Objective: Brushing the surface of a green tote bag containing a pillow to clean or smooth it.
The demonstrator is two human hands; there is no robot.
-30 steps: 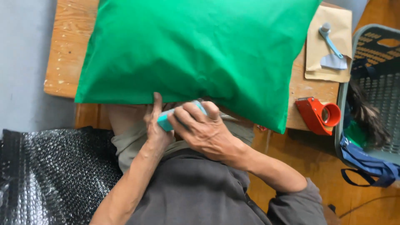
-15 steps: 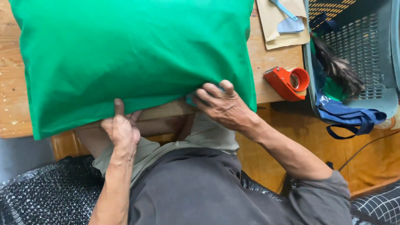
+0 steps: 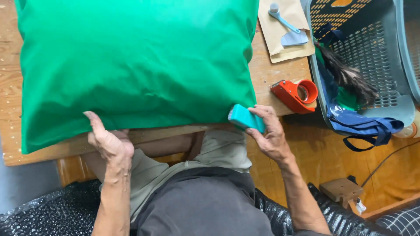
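A big green cushion (image 3: 135, 61) lies on the wooden table (image 3: 39, 153) and covers most of it. My left hand (image 3: 109, 142) grips the cushion's near edge at the lower left, thumb on top. My right hand (image 3: 269, 135) holds a small teal block-shaped object (image 3: 246, 118) against the cushion's lower right corner, at the table's front edge.
An orange tape dispenser (image 3: 295, 94) sits on the table's right corner. A brown envelope (image 3: 286, 30) with a grey scraper (image 3: 288, 28) lies behind it. A grey plastic basket (image 3: 372, 57) holding dark fabric stands at the right. Black bubble wrap (image 3: 43, 214) lies by my legs.
My right hand has slid right along the cushion's near edge and the teal object shows in it again. My left hand stays on the edge. The view has shifted.
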